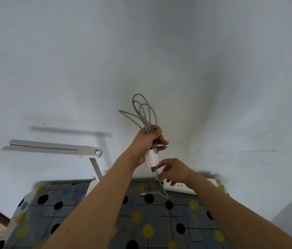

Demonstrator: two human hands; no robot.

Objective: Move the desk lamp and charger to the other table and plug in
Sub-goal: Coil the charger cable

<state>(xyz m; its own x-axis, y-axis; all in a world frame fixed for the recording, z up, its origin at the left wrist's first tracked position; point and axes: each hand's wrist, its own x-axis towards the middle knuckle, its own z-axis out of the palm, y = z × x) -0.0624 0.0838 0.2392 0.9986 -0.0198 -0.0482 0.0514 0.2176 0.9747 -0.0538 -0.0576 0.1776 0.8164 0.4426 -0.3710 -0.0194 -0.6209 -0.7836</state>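
Where the cable (150, 193) trails onto the table (159, 221), the right hand (174, 170) hovers half-curled beside it, and I cannot tell if it grips. Beyond, the left hand (148, 141) clutches the charger (151, 159) and its coils. They look light and floppy, best held by the rigid block. The lamp (55, 147) stands far left, the strip (183, 186) far right.

The light is soft and a bit grey. The lamp (52, 147) throws a faint, fuzzy shadow on the wall (141, 51) behind it. A bigger dark shadow runs down the wall's middle. The table's (34, 200) left edge is smeared. Lines bend near the sides.
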